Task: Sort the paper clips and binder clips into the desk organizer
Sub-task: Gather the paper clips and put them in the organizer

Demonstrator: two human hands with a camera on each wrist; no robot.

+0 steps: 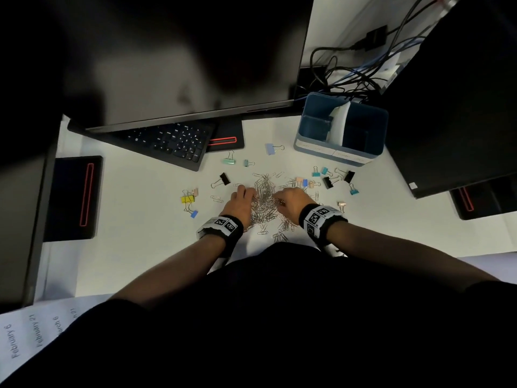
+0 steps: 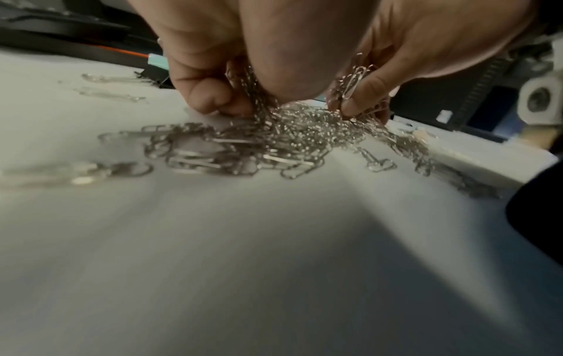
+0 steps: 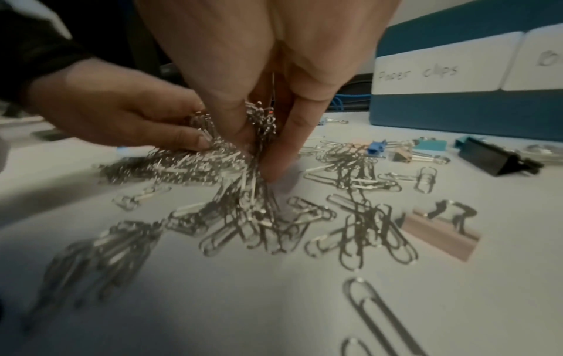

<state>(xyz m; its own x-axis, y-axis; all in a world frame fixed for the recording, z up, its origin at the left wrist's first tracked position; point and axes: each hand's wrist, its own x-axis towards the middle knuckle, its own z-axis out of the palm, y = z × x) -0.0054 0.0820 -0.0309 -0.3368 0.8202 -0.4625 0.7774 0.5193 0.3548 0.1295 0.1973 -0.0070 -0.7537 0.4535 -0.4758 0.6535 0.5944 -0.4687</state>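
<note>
White desk surface (image 1: 145, 242) was seen between dark monitors. At two o'clock stood the blue desk organizer (image 1: 342, 127), one white label read as "Paper clips" (image 3: 426, 72); the other was unreadable. The paper clip pile (image 1: 263, 203) lay at centre, with binder clips (image 1: 330, 180) scattered around. Fistfuls of paper clips were gripped by the curled left hand (image 1: 240, 203) and right hand (image 1: 291, 203), both lowered onto the pile.

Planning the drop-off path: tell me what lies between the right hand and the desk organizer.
Head view: between the right hand and desk organizer lie loose paper clips and small binder clips on the desk.
</note>
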